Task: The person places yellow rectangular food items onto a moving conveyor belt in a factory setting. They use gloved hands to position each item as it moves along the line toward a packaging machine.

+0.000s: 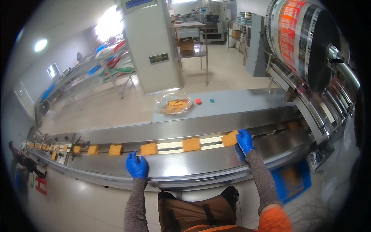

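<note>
Golden-orange square food blocks lie in a spaced row along the channel of a steel conveyor (193, 164). At the right of the row, my right hand (245, 142), in a blue glove, has its fingers closed at the right edge of a food block (230, 139). My left hand (136, 165), gloved in blue too, rests on the conveyor's near steel ledge with fingers apart and nothing in it. Just beyond its fingertips lies another block (148, 149). Between my hands sits a further block (191, 144); several more run off to the left.
On the grey side table (239, 102) stand a clear bag of orange-brown pieces (176, 106) and a red cap (198, 101). A big printed film roll (290, 34) hangs over the machine at right. Below it sits a blue crate (284, 191). A person (25, 159) is at far left.
</note>
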A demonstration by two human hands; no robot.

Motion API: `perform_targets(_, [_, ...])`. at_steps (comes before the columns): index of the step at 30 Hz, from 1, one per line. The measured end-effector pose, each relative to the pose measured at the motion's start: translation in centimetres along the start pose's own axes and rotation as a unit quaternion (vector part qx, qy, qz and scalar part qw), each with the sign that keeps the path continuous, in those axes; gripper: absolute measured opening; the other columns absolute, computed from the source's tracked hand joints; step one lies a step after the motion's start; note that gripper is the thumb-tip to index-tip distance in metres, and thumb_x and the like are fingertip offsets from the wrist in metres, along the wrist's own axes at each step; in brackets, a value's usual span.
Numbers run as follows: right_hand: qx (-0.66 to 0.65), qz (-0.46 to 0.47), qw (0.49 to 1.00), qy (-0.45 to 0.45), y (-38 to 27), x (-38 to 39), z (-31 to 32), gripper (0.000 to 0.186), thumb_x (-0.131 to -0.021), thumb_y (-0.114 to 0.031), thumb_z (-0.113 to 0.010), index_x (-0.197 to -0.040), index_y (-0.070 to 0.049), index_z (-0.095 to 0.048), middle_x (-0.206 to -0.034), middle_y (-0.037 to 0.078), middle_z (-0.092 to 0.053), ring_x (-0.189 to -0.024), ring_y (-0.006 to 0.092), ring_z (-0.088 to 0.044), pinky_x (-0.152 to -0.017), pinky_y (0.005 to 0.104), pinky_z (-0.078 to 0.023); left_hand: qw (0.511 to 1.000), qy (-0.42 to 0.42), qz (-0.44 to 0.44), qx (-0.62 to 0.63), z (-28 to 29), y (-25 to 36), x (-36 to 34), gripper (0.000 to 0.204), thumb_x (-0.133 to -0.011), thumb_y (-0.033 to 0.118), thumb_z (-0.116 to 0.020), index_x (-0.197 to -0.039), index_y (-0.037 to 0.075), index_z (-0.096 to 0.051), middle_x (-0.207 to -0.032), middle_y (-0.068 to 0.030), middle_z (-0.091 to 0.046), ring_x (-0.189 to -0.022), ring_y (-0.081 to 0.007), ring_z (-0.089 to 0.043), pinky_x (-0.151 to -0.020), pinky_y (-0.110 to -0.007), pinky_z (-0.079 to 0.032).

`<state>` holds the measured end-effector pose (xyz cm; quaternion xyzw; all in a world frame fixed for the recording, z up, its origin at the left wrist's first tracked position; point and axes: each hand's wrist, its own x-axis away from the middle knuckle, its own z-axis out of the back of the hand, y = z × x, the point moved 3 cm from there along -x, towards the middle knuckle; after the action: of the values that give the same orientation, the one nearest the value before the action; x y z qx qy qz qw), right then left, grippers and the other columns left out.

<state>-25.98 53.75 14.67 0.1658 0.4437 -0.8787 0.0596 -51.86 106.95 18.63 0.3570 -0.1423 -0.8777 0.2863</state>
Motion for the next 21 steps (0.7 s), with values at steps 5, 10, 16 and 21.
perform_targets(5, [0.173, 0.036, 0.982, 0.063, -5.1, 1.8, 1.9, 0.022, -0.084, -0.026, -0.068, -0.085, -0.006, -0.060, -0.088, 0.022, -0.061, -0.084, 0.0425, -0.059, -0.070, 0.0507, -0.046, 0.995, 0.079, -0.008, 0.056, 1.5, -2.3, 0.4, 0.041, -0.079, 0.014, -0.072, -0.117, 0.003, -0.062, -0.124, -0.0212, -0.057, -0.114, -0.0378, -0.054, -0.099, -0.045, -0.044])
perform_targets(10, [0.282, -0.031, 0.958, -0.032, -2.2, 0.9, 5.0, 0.065, -0.087, -0.038, -0.068, -0.137, -0.001, -0.050, -0.130, 0.026, -0.058, -0.119, 0.0418, -0.056, -0.101, 0.0474, -0.044, 0.996, 0.048, 0.037, 0.060, 0.8, -4.0, -0.8, 0.060, -0.082, 0.027, -0.072, -0.136, 0.010, -0.053, -0.141, -0.0246, -0.046, -0.130, -0.0415, -0.044, -0.109, -0.049, -0.035])
perform_targets(16, [0.228, -0.029, 0.972, -0.046, 3.6, -1.7, 5.8, 0.061, -0.087, -0.033, -0.068, -0.134, 0.002, -0.051, -0.135, 0.025, -0.054, -0.124, 0.0376, -0.053, -0.105, 0.0448, -0.041, 0.982, -0.028, 0.162, -0.093, 4.2, -10.7, -4.4, 0.082, -0.086, 0.045, -0.063, -0.149, 0.003, -0.033, -0.151, -0.0305, -0.029, -0.141, -0.0450, -0.027, -0.117, -0.051, -0.021])
perform_targets(21, [0.322, 0.041, 0.945, 0.051, 3.9, -1.6, 7.0, 0.047, -0.091, -0.022, -0.064, -0.131, 0.002, -0.055, -0.139, 0.024, -0.052, -0.128, 0.0374, -0.050, -0.110, 0.0436, -0.037, 0.940, -0.069, 0.284, -0.179, 7.4, -16.2, -6.6, 0.092, -0.089, 0.060, -0.051, -0.150, -0.004, -0.027, -0.156, -0.0298, -0.020, -0.147, -0.0442, -0.013, -0.120, -0.052, -0.006])
